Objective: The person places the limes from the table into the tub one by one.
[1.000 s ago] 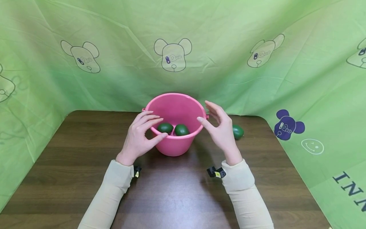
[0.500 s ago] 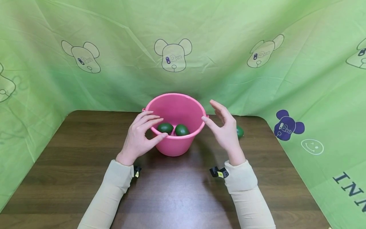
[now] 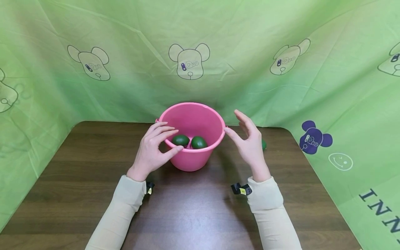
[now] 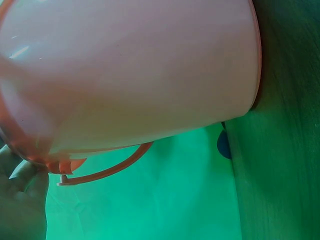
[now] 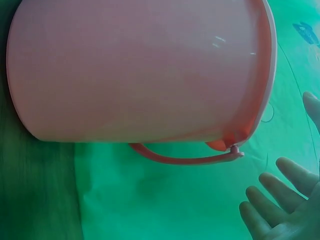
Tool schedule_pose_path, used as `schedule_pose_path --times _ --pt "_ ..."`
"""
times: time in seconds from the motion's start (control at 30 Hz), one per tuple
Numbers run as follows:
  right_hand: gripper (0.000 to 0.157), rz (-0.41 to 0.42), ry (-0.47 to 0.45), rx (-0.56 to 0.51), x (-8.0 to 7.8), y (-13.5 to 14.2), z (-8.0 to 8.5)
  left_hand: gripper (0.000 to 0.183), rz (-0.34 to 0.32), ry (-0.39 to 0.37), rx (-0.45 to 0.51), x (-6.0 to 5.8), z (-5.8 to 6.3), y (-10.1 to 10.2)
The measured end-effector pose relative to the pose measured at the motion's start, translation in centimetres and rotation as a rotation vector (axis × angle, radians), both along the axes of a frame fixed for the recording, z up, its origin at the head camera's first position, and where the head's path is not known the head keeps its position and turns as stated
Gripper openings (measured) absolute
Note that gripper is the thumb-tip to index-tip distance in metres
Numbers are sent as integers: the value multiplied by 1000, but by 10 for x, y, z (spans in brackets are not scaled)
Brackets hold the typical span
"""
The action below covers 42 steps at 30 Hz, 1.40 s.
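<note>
A pink bucket [image 3: 189, 160] stands upright, with two dark green, egg-shaped fruits that look like avocados [image 3: 180, 140] inside at the bottom. My left hand [image 3: 152, 147] is at its left rim, fingers spread loosely over the opening and thumb tip at the front rim. To the right of the bucket, my right hand [image 3: 250, 144] is raised with fingers apart, holding nothing; its thumb tip is close to the rim, and contact cannot be told. Behind that hand, another green fruit [image 3: 264, 144] is mostly hidden. The bucket's handle [image 5: 185, 160] hangs down at the back.
The bucket stands on a dark wooden table [image 3: 78, 194], near its back edge. Green cloth [image 3: 125, 93] printed with bear heads hangs behind the table and along both sides. A black strap device [image 3: 241, 189] is on my right wrist, another [image 3: 150, 188] on my left.
My right hand has moved a little right, away from the bucket's rim, covering more of the fruit behind it. My left hand and the bucket have stayed in place.
</note>
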State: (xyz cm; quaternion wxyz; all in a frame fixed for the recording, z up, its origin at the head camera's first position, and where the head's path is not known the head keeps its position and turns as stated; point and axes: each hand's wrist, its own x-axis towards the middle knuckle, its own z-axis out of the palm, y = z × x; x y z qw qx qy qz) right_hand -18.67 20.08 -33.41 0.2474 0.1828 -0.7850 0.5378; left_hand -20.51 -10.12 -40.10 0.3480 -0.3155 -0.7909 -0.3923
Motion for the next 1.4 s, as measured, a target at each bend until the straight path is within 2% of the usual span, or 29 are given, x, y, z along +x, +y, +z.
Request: schedule_pose_path --times 0.4,1.4 --pt "58 -28 20 -22 -1 9 -4 48 -11 7 10 0 -1 1" --pt "55 -143 -40 3 -3 30 -22 49 -9 2 13 -1 -2 1"
